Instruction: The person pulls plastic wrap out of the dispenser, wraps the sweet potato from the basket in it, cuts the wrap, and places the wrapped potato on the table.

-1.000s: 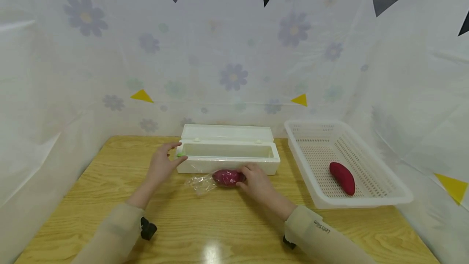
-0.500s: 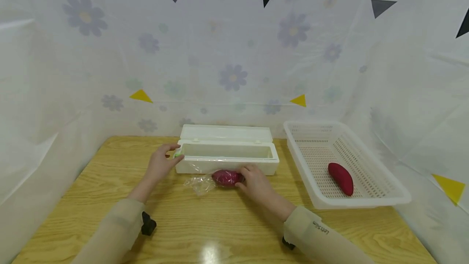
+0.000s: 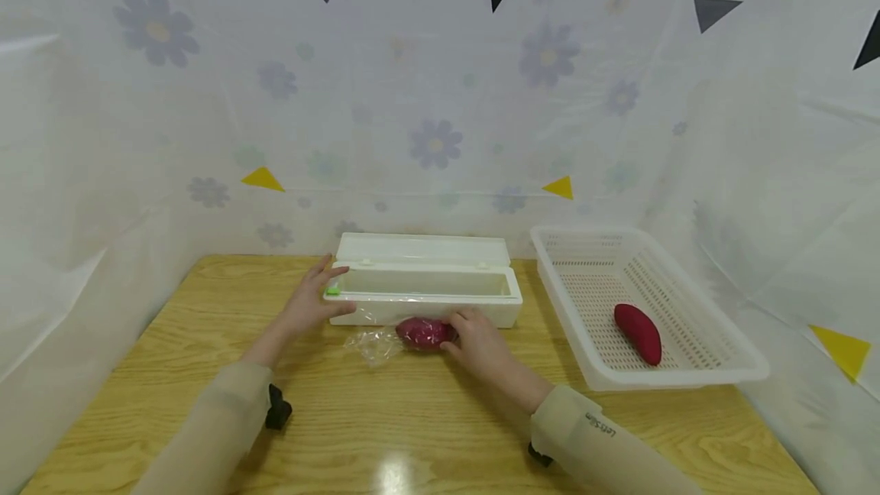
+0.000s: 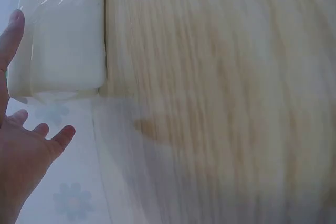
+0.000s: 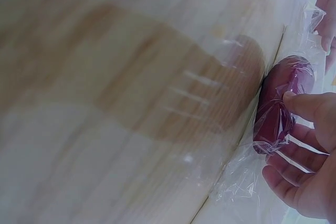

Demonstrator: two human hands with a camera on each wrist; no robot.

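Observation:
A purple sweet potato (image 3: pixel 419 333) in clear plastic wrap lies against the front of a white cling film box (image 3: pixel 440 312). My right hand (image 3: pixel 481 342) holds its right end between thumb and fingers; the right wrist view shows the thumb on the wrapped sweet potato (image 5: pixel 278 108). Loose cling film (image 3: pixel 374 346) spreads to its left and runs up over the box's front. At the box's left end is my left hand (image 3: pixel 307 305), fingers spread and holding nothing. A small green slider (image 3: pixel 333 291) shows between its thumb and index finger.
The box's lid (image 3: pixel 422 249) stands raised at the back. On the right, a white perforated basket (image 3: pixel 598 384) holds a dark red sweet potato (image 3: pixel 638 334). A flower-patterned sheet (image 3: pixel 433 98) hangs behind the wooden table (image 3: pixel 330 434).
My left hand's thumb and fingers have spread apart from beside the green slider, which now shows more fully. My right hand stays on the wrapped sweet potato.

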